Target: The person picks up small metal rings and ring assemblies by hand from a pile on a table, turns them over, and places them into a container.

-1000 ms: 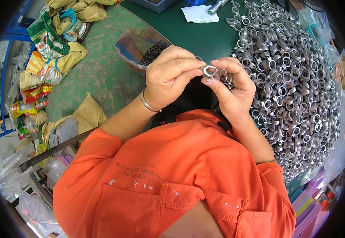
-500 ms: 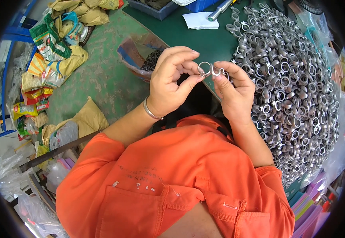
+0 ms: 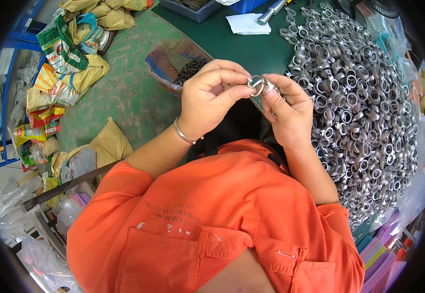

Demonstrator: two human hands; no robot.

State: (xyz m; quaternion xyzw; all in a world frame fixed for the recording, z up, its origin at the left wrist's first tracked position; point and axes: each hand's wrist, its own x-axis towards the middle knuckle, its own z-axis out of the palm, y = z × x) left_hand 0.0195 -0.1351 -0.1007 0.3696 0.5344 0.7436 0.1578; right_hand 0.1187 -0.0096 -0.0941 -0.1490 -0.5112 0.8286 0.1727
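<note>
My left hand (image 3: 211, 100) pinches a small silvery metal ring (image 3: 256, 87) between thumb and fingertips, over the table's near-left edge. Close beside it, my right hand (image 3: 291, 108) is closed with thumb and forefinger on a second metal ring (image 3: 269, 88), mostly covered by the fingers. Both rings appear to touch or overlap; how they are joined is too small to tell. To the right of my right hand spreads a large heap of grey metal rings (image 3: 354, 112), several with small lugs on the side.
The green table (image 3: 212, 36) carries white paper (image 3: 249, 24), a metal-tubed tool (image 3: 271, 12) and a blue-grey bin (image 3: 193, 10). An open sack (image 3: 166, 63) holding dark pieces stands left of the table. Crumpled bags (image 3: 65, 53) lie along the left floor; coloured plastic sheets (image 3: 378, 259) sit lower right.
The ring at my left fingertips has turned and drawn closer to the right fingers. My left hand has shifted slightly downward; its fingers have closed in more.
</note>
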